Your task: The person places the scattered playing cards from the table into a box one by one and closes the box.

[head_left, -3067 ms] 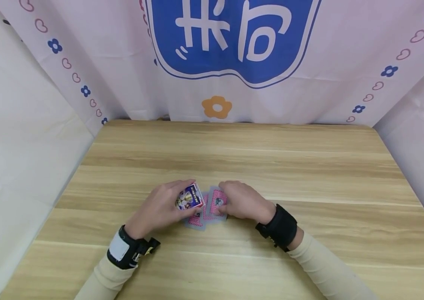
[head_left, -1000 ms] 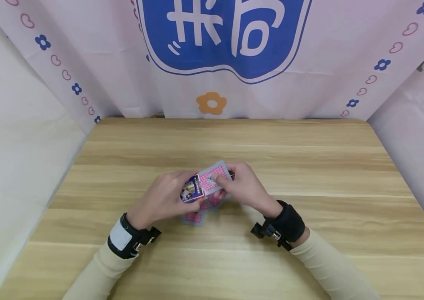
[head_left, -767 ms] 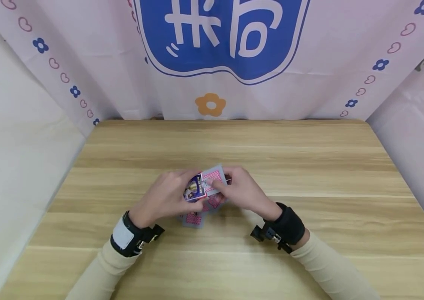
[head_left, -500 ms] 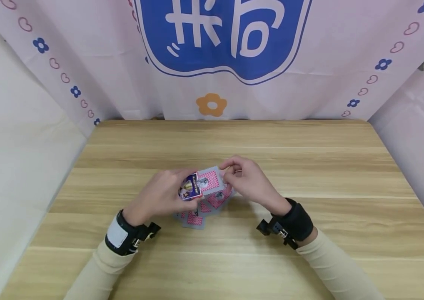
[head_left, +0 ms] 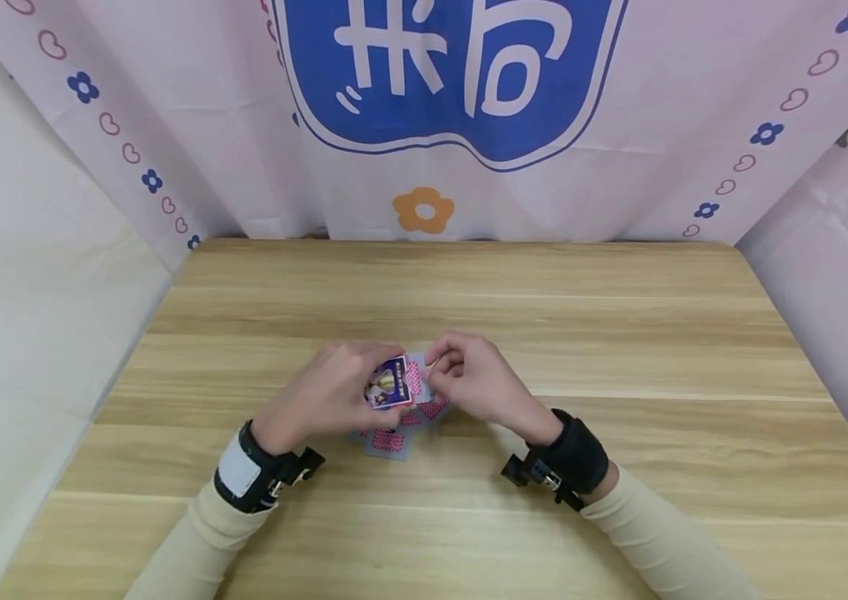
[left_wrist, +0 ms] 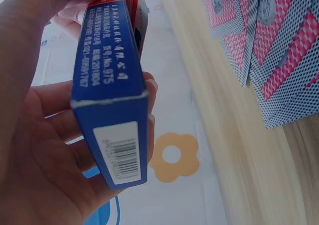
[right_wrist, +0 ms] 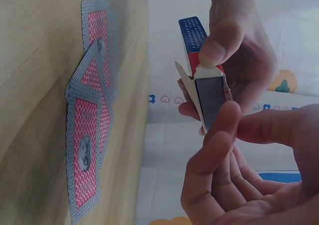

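The card box (left_wrist: 107, 88) is blue and red — the cards (right_wrist: 85, 150) pink-and-white checked with grey-patterned borders — and the tabletop (head_left: 484, 517) streaked tan.

Between the left grip (head_left: 322, 398) and the right grip (head_left: 482, 382) I see hardly any gap: the card box (head_left: 391, 382) and the cards in its mouth (head_left: 414, 378) fill it. Low down there, overlapping loose cards (head_left: 388, 442) lie on the desk (head_left: 619, 333) and block a sliding pass. Bare wood runs back to the hanging cloth (head_left: 360, 196), which closes the far side; wide open strips flank both arms, and the near middle between the sleeves (head_left: 195, 537) is open too
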A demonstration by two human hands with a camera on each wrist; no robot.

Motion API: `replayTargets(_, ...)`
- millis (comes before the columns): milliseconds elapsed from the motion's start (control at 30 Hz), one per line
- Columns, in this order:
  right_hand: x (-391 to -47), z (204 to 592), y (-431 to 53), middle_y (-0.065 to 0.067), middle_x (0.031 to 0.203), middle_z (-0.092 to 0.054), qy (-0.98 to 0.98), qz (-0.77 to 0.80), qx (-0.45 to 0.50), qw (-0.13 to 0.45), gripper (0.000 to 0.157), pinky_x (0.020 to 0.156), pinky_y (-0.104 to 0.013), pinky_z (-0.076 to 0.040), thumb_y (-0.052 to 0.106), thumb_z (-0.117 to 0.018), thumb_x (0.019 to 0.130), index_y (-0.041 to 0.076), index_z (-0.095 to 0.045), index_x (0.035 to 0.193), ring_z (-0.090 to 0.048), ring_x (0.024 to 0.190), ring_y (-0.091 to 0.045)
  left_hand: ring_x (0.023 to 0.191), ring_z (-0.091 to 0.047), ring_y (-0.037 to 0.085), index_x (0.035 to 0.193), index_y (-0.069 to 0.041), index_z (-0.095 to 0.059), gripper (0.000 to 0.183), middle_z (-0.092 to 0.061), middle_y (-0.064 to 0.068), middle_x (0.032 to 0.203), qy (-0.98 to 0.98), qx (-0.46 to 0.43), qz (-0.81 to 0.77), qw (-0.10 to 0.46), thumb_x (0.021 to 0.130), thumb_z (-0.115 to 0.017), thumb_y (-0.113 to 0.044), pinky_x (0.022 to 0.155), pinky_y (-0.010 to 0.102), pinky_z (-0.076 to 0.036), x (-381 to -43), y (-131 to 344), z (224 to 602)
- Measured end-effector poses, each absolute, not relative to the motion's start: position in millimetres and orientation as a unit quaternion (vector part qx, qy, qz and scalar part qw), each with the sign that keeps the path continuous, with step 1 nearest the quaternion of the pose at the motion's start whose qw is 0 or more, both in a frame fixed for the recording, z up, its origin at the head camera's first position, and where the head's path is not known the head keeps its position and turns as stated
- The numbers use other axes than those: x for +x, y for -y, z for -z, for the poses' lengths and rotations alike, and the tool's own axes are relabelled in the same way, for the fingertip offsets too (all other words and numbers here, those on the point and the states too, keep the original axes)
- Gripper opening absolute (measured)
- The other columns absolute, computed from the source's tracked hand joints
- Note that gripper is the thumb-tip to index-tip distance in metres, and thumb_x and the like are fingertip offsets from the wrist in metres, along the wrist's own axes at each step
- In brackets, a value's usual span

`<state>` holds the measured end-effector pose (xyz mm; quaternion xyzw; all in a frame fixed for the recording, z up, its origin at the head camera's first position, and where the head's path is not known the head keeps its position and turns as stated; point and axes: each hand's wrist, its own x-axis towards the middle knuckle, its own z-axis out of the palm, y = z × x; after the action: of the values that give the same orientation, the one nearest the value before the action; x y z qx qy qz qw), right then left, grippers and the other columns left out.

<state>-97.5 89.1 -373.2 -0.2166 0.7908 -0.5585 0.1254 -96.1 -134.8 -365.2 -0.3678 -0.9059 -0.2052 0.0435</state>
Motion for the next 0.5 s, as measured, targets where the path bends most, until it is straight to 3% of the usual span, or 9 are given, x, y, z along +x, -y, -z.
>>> replayTargets(500,-95.0,380.1,-82.9,-0.008,0.074,-0.065,-0.785,0.562,-0.224,0.130,0.012,0.049,-0.025,-0.043,0.008,-0.066,0.086,0.005,-0.061,0.096,-0.060,0.061,-0.029,0.073,-0.056,0.005,0.117,-0.006,-0.061,0.064,-0.067,0.006,0.100,0.901,-0.379,0.205,0.038,0.067,-0.075,-0.043,0.055,0.025,-0.052,-96.3,130.4,370.6)
